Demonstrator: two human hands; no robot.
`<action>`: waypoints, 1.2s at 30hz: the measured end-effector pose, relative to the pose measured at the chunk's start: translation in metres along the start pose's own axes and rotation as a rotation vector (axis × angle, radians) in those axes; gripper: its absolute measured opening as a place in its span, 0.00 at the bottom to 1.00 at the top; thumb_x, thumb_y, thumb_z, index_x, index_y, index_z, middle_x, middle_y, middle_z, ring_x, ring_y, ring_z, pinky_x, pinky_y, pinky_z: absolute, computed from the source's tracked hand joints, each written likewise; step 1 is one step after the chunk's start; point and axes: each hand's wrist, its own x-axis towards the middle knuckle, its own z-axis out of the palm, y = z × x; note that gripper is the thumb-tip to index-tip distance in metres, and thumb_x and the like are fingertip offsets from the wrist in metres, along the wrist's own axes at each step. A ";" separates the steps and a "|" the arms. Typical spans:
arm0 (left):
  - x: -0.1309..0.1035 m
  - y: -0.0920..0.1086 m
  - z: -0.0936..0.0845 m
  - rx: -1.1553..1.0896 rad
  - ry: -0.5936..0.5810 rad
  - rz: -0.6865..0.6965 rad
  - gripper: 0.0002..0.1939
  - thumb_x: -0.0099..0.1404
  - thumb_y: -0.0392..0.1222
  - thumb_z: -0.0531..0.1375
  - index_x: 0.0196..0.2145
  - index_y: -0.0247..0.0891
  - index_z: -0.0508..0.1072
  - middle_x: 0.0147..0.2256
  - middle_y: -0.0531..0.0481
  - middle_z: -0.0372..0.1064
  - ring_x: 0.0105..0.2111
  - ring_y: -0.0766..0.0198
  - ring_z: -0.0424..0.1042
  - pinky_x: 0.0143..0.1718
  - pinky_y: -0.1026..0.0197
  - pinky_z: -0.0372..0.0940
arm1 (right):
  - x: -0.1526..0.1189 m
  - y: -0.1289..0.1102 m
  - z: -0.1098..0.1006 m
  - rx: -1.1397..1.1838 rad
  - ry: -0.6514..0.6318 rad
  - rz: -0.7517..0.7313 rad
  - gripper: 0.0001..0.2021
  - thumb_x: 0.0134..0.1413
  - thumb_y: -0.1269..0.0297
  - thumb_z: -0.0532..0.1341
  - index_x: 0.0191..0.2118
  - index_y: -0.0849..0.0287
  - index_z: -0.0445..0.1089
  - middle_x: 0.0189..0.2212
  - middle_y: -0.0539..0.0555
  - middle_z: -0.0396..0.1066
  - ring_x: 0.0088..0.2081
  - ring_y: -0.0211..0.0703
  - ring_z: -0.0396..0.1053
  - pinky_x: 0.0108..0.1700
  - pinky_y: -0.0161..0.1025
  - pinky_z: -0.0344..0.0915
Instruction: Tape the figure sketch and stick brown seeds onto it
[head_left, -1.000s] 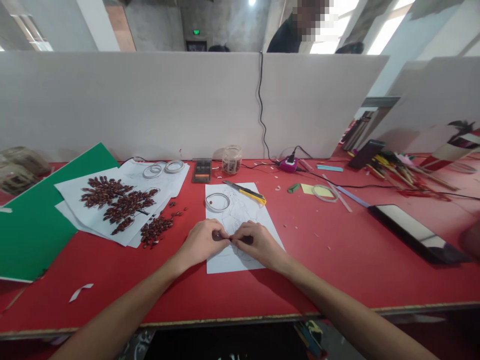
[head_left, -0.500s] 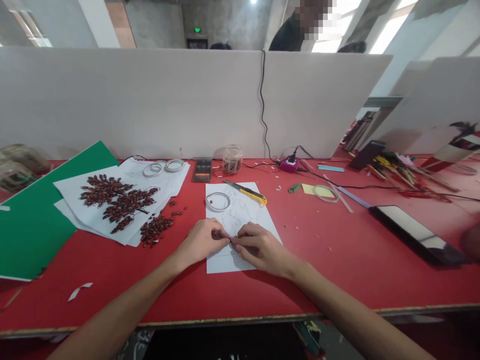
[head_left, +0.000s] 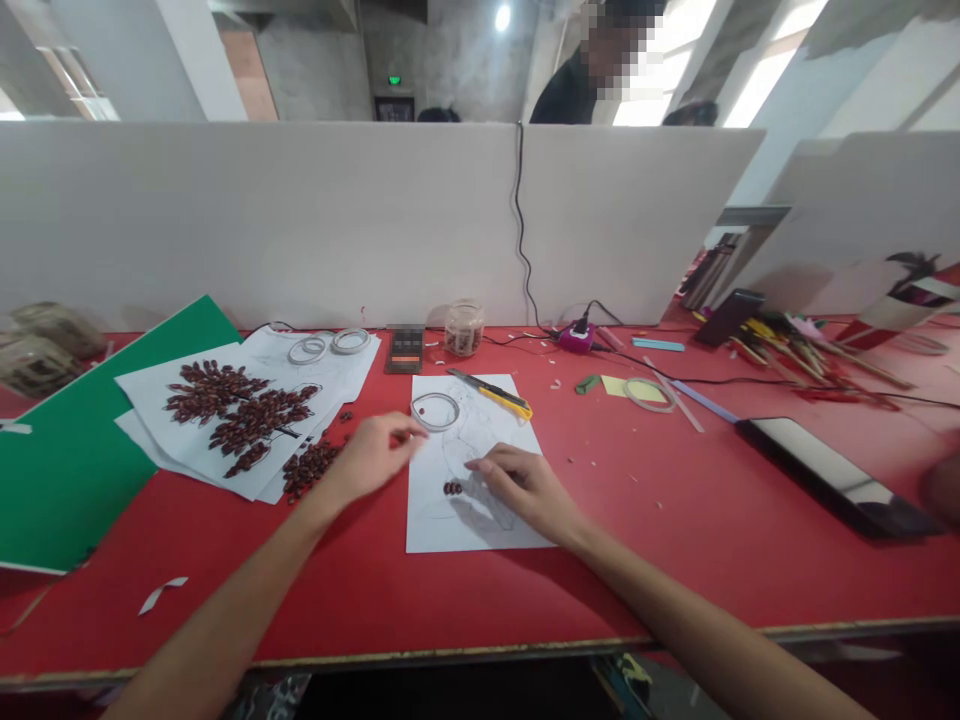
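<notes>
A sheet of white paper (head_left: pixel 427 525) with a faint pencil drawing lies before me. On it sits a short row of dark reddish-brown seeds (head_left: pixel 452 488). My right hand (head_left: pixel 529 487) hovers just right of the row, fingers loosely bent, with nothing visible in them. My left hand (head_left: pixel 379 455) is over the paper's left edge, open and slightly blurred, between the row and a heap of loose seeds (head_left: pixel 311 468). Farther up the paper lie a roll of white tape (head_left: pixel 436 428), with one seed inside its ring, and a yellow-black utility knife (head_left: pixel 495 393).
Papers at left carry a seed-covered tree picture (head_left: pixel 240 410), beside a green board (head_left: pixel 82 490). A glass jar (head_left: pixel 464 328), a calculator (head_left: pixel 405 350) and a purple power adapter (head_left: pixel 576 338) stand along the white partition (head_left: pixel 300 220). A black tablet-like device (head_left: pixel 832 475) lies at right.
My hands have come apart from their meeting point on the paper. The left moved up and left; the right stayed near. The row of seeds now shows between them.
</notes>
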 end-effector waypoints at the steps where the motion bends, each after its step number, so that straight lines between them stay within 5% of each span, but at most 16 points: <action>1: 0.004 -0.011 -0.013 0.040 0.061 -0.025 0.14 0.69 0.40 0.55 0.43 0.38 0.80 0.45 0.44 0.78 0.44 0.52 0.75 0.49 0.55 0.66 | 0.002 0.002 -0.002 0.000 0.041 0.041 0.21 0.70 0.51 0.54 0.42 0.59 0.80 0.33 0.56 0.75 0.32 0.42 0.71 0.34 0.38 0.66; 4: 0.012 -0.050 -0.042 0.353 0.196 -0.113 0.16 0.67 0.37 0.55 0.47 0.36 0.79 0.50 0.39 0.75 0.50 0.45 0.73 0.54 0.49 0.64 | 0.005 0.006 -0.008 -0.030 0.112 0.122 0.21 0.68 0.51 0.54 0.41 0.59 0.80 0.31 0.54 0.74 0.29 0.40 0.68 0.32 0.37 0.64; 8: 0.017 -0.081 -0.048 0.532 0.079 -0.109 0.14 0.65 0.36 0.56 0.42 0.37 0.81 0.45 0.39 0.76 0.47 0.46 0.74 0.53 0.51 0.65 | 0.006 0.006 -0.011 -0.012 0.133 0.149 0.20 0.67 0.52 0.55 0.40 0.59 0.80 0.29 0.53 0.74 0.28 0.40 0.67 0.30 0.36 0.63; 20: 0.017 -0.069 -0.039 0.467 0.133 -0.164 0.15 0.58 0.28 0.55 0.39 0.37 0.78 0.39 0.40 0.76 0.41 0.50 0.74 0.48 0.53 0.67 | 0.008 0.013 -0.007 0.044 0.150 0.170 0.18 0.66 0.52 0.56 0.39 0.58 0.79 0.29 0.54 0.74 0.29 0.41 0.68 0.29 0.37 0.64; 22: 0.016 -0.059 -0.034 0.269 0.163 -0.168 0.12 0.59 0.32 0.57 0.40 0.37 0.77 0.38 0.43 0.77 0.39 0.54 0.75 0.46 0.54 0.68 | 0.007 0.011 -0.006 0.033 0.193 0.142 0.17 0.66 0.54 0.55 0.40 0.58 0.78 0.31 0.54 0.75 0.30 0.42 0.70 0.31 0.38 0.66; 25: 0.011 -0.034 -0.013 -0.376 0.181 -0.204 0.11 0.58 0.40 0.64 0.40 0.37 0.77 0.38 0.45 0.77 0.39 0.59 0.76 0.46 0.56 0.68 | 0.003 0.004 -0.003 -0.029 0.229 0.016 0.13 0.67 0.59 0.55 0.46 0.57 0.75 0.36 0.56 0.76 0.34 0.43 0.71 0.36 0.39 0.69; 29: 0.002 0.002 0.029 -0.990 -0.012 -0.329 0.21 0.52 0.42 0.72 0.44 0.34 0.77 0.38 0.46 0.76 0.37 0.64 0.74 0.42 0.60 0.68 | -0.001 -0.005 0.005 -0.061 0.133 -0.179 0.16 0.67 0.63 0.58 0.58 0.54 0.69 0.42 0.56 0.76 0.38 0.42 0.73 0.45 0.40 0.71; 36: -0.002 0.018 0.058 -1.219 -0.122 -0.411 0.29 0.49 0.41 0.77 0.47 0.32 0.74 0.38 0.46 0.77 0.36 0.65 0.75 0.43 0.61 0.68 | 0.003 -0.005 0.014 -0.058 0.145 -0.213 0.10 0.66 0.64 0.60 0.49 0.56 0.75 0.39 0.56 0.78 0.37 0.42 0.76 0.41 0.38 0.72</action>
